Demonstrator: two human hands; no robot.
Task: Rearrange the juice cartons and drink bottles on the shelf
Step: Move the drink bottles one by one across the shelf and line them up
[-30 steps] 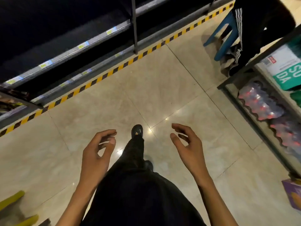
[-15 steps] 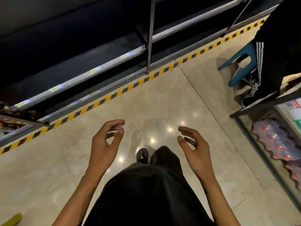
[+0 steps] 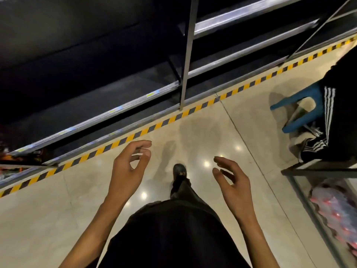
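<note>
On the low shelf [image 3: 303, 187] at right lie shrink-wrapped red-capped bottles [image 3: 332, 207]

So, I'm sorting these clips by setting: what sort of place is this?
Most likely a shop aisle, perhaps a supermarket: metal shelving with price labels on its front rails, yellow-and-black hazard tape along the tiled floor, and shrink-wrapped packs of bottles on a low rack at right.

Glossy beige floor tiles [image 3: 202, 124] catch small round light reflections [image 3: 206, 163]. A yellow-and-black striped tape [image 3: 195, 110] runs along the foot of dark metal shelving [image 3: 108, 113] — a blue plastic stool [image 3: 295, 102] stands at the right.
</note>
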